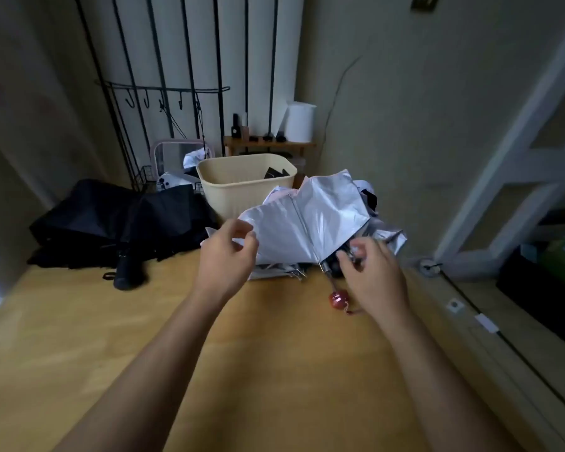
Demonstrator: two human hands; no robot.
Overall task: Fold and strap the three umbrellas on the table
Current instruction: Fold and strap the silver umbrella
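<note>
Wooden table [274, 370]: pale yellow-brown top filling the near and middle field, running to the far wall and bearing all the task's things.

Black umbrella [111, 216]: collapsed canopy in loose, unstrapped folds at the far left of the table; its black handle [126, 272] points toward the near side and rests on the wood.

Silver umbrella [310, 223]: partly open canopy, far and right of centre, with crumpled panels and one metal rib running down the raised panel. Its lower edge lies on the table, just in front of the cream basket [245, 187]. A third umbrella cannot be told apart among the silver and dark folds.

Cream basket: open-topped plastic tub behind the silver canopy, at the far edge of the table, with something dark inside.

Left hand [225, 256]: raised at the left edge of the silver canopy, thumb and forefinger pinching a fold of the fabric.

Right hand [372, 272]: at the near right side of the same umbrella, fingers curled narrowly around the rib ends and shaft where the canopy gathers; whether anything is firmly gripped cannot be told.

Red round handle [339, 300]: small glossy knob on the table, just left of the right wrist, at the near end of the silver umbrella.
</note>
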